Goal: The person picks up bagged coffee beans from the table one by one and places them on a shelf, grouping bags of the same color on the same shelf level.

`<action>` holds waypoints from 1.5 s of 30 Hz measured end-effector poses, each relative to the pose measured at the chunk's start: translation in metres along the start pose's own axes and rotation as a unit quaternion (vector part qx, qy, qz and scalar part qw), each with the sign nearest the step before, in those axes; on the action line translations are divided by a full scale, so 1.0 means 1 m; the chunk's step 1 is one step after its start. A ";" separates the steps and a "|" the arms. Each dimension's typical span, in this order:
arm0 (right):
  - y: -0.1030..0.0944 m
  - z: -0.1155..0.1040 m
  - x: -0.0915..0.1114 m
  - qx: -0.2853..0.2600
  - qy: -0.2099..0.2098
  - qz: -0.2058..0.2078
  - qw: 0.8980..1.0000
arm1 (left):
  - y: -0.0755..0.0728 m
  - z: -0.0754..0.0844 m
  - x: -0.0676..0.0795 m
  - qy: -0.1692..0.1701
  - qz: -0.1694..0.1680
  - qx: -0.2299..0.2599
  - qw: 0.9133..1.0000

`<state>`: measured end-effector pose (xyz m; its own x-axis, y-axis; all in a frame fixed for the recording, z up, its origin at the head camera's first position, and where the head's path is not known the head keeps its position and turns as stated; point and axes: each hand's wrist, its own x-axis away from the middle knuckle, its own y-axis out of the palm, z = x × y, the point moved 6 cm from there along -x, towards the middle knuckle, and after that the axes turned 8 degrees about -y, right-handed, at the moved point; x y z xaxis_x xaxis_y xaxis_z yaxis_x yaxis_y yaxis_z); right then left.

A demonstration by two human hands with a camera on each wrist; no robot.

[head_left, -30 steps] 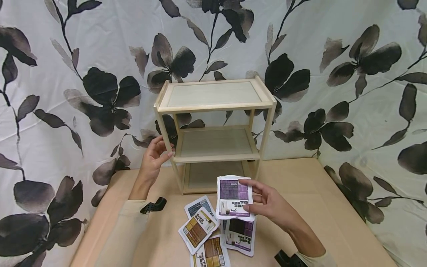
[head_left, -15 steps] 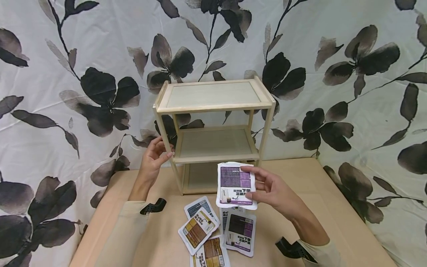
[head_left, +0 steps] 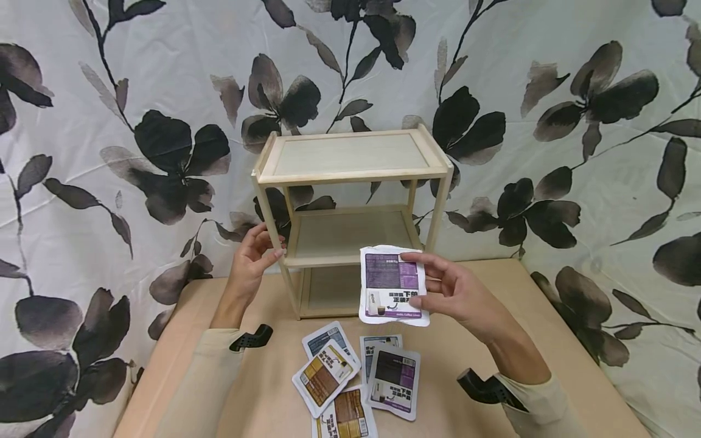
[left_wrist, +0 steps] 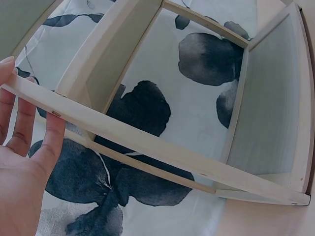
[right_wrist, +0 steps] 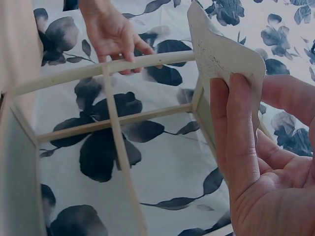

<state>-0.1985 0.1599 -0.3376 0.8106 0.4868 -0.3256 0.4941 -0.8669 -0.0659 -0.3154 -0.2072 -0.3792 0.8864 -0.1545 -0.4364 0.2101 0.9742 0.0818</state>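
Observation:
My left hand [head_left: 251, 261] grips the front left post of a small three-tier wooden shelf rack [head_left: 350, 182], thumb in front and fingers behind. In the left wrist view the same hand [left_wrist: 29, 167] is at the post [left_wrist: 128, 135]. A purple-and-white printed sachet [head_left: 394, 286] is pinched by its right edge in my right hand [head_left: 460, 298], upright before the bottom tier and the middle shelf's front edge. From the right wrist, its plain pale back [right_wrist: 226, 54] shows, with two fingers [right_wrist: 241, 123] of that hand against it.
Several sachets lie loosely on the wooden table [head_left: 520, 328] before the rack: a brown one [head_left: 327, 378] across a blue one [head_left: 330, 337], another brown one [head_left: 346, 417] and a dark purple one [head_left: 394, 382]. A floral curtain [head_left: 547, 201] hangs behind.
My right hand has raised the purple sachet from over the loose sachets, upward and slightly right, uncovering another one beneath. My left hand has stayed on the post.

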 end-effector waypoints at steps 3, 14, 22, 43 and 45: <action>-0.003 -0.007 -0.004 0.016 -0.003 -0.001 1.000 | 0.001 0.001 0.000 -0.001 -0.001 0.000 1.000; -0.009 -0.032 -0.017 0.055 -0.011 -0.001 0.998 | 0.000 0.001 0.000 -0.001 -0.004 -0.001 1.000; -0.015 -0.056 -0.028 0.083 -0.031 -0.002 0.996 | 0.001 0.002 -0.001 0.005 -0.006 0.003 1.000; -0.045 -0.104 -0.061 0.099 -0.051 0.003 0.994 | 0.000 0.000 -0.001 0.003 -0.010 0.001 1.000; -0.048 -0.107 -0.064 0.100 -0.054 0.002 0.994 | 0.000 -0.001 -0.002 0.003 -0.011 -0.001 1.000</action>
<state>-0.2404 0.1814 -0.2129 0.7691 0.4780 -0.4243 0.4098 -0.8782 -0.2466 -0.3173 -0.2073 -0.3790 0.8793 -0.1750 -0.4429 0.2287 0.9709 0.0704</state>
